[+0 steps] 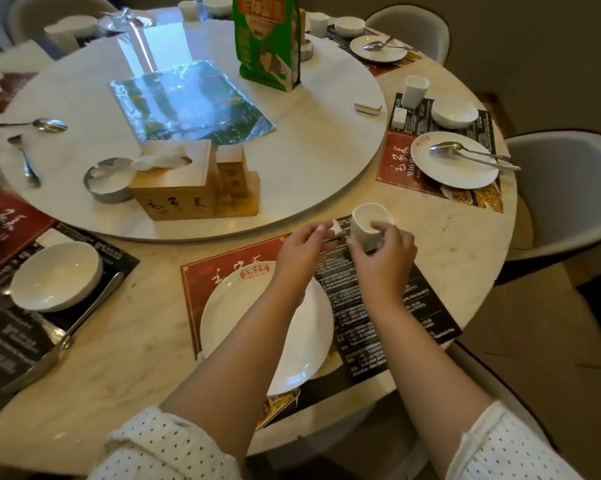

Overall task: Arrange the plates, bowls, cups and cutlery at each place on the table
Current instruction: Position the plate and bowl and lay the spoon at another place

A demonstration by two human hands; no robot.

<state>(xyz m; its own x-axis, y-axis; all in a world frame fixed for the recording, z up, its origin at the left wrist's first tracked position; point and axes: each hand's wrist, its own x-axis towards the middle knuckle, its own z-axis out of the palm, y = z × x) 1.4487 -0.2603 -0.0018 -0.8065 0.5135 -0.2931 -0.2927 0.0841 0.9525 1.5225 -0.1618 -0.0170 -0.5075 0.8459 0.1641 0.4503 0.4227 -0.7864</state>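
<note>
White cup (368, 225), tilted, is grasped by the right hand (384, 252) above the far edge of the near placemat (396, 306). Something small, indistinct, is pinched by the left hand (301, 249) beside it. White plate (243, 313) is set on the placemat, on the marble surface (136, 341).

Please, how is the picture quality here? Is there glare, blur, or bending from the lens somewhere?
Head view: strong glare whitens the laminated menu on the turntable; the left hand and right hand, which has its grip on the white cup, are slightly motion-blurred; the wide lens bends the table rim and stretches the corners; light is soft, shadows faint.
</note>
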